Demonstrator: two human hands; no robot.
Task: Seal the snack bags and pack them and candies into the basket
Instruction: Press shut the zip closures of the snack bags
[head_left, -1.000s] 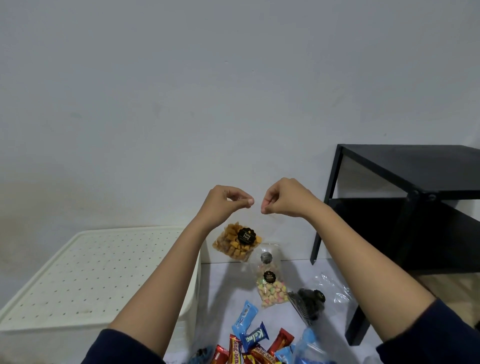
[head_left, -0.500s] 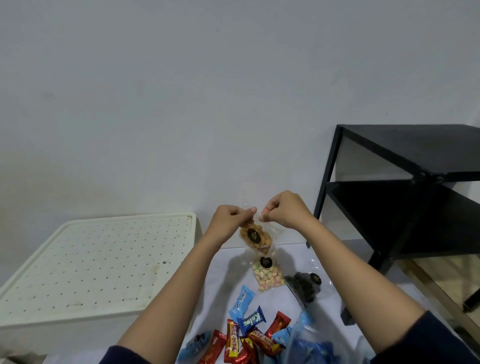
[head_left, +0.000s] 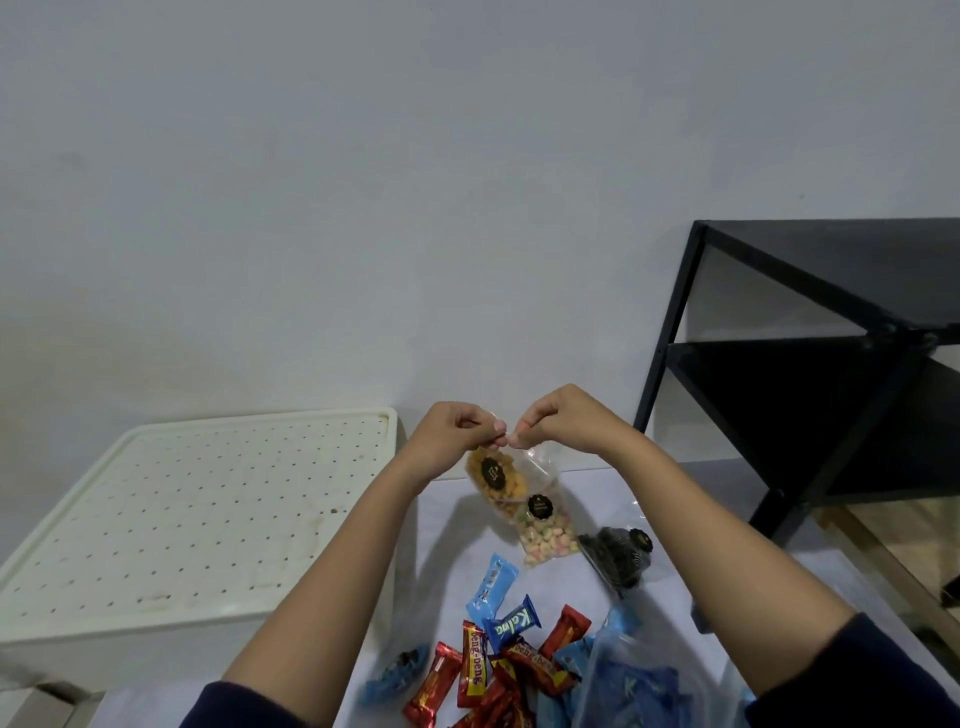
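Observation:
My left hand (head_left: 457, 434) and my right hand (head_left: 561, 421) meet fingertip to fingertip, both pinching the top edge of a clear snack bag (head_left: 496, 475) of orange-brown snacks with a black round sticker. The bag hangs tilted below my hands, above the table. Behind it lies a clear bag of pastel candies (head_left: 548, 532) and to its right a clear bag of dark snacks (head_left: 621, 556). Several red and blue wrapped candies (head_left: 498, 654) lie scattered on the white table (head_left: 447, 561) near me.
A cream perforated plastic lid or box (head_left: 197, 514) stands at the left. A black metal shelf (head_left: 831, 374) stands at the right against the wall. A clear bag with blue wrappers (head_left: 634, 686) lies at the bottom edge.
My hands came down with the orange snack bag and drew closer together until the fingertips touch. The view tilted down, showing more candies.

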